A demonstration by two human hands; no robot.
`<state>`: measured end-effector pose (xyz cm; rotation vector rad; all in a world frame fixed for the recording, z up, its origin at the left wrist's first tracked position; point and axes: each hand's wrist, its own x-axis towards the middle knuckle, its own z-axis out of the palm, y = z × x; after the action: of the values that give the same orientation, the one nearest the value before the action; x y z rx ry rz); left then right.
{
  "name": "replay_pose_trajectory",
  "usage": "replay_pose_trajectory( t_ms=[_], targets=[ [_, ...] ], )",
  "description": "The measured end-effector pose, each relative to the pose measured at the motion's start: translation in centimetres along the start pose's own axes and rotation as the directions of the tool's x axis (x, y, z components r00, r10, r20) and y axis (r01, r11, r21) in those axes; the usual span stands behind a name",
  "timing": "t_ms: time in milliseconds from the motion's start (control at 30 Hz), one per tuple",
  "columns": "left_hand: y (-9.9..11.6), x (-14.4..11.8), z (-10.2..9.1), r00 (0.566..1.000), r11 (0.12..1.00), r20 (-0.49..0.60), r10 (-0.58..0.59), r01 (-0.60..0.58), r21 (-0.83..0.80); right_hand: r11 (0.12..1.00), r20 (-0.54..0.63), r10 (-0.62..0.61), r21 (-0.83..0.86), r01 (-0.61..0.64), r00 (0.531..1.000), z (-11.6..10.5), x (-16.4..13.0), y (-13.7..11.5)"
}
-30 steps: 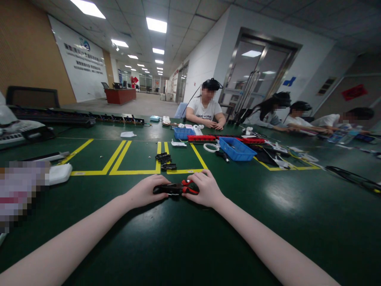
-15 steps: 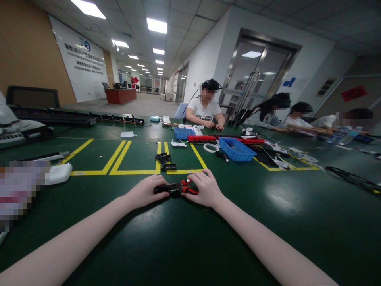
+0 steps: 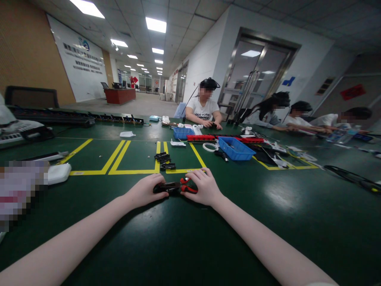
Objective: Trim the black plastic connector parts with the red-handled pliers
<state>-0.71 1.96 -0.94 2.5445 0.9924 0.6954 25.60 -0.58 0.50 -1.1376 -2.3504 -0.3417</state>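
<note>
My right hand [image 3: 204, 186] is closed around the red-and-black handles of a pair of pliers [image 3: 190, 189], whose jaws point left. My left hand [image 3: 151, 187] is closed on a small black part [image 3: 160, 187], pinched between thumb and fingers. The pliers' jaws meet this part between my two hands; whether they grip it I cannot tell. Just beyond my hands, several black parts [image 3: 163, 157] of similar look lie in a loose cluster across the yellow tape lines.
A blue bin [image 3: 238, 153] and a white ring [image 3: 210, 147] lie beyond my right hand, near red strips [image 3: 201, 138]. A white case [image 3: 58, 173] is at the left. Across the green table [image 3: 190, 246] sits a person [image 3: 204, 107]; other people work at the right.
My hands, the pliers and the black part hold nearly the same place. The whole view has shifted very slightly.
</note>
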Motion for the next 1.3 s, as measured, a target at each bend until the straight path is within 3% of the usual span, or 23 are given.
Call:
replay_pose_trajectory(
  t_ms=[433,767,1300],
  targets=[
    [-0.2,0.0,-0.1,1.000,1.000,0.028,-0.004,0.004,0.016,0.999,-0.015,0.007,0.047,-0.006,1.000,0.1,-0.1,0.1],
    [0.1,-0.1,-0.1,0.997,0.994,0.024,0.068,-0.070,0.088,0.996,0.036,-0.063,0.058,0.061,0.997,0.3,0.0,0.3],
    [0.8,-0.4,-0.9,0.996,0.995,0.081,0.022,-0.030,0.093,0.997,0.047,-0.057,0.058,0.054,0.997,0.1,-0.1,0.4]
  ],
)
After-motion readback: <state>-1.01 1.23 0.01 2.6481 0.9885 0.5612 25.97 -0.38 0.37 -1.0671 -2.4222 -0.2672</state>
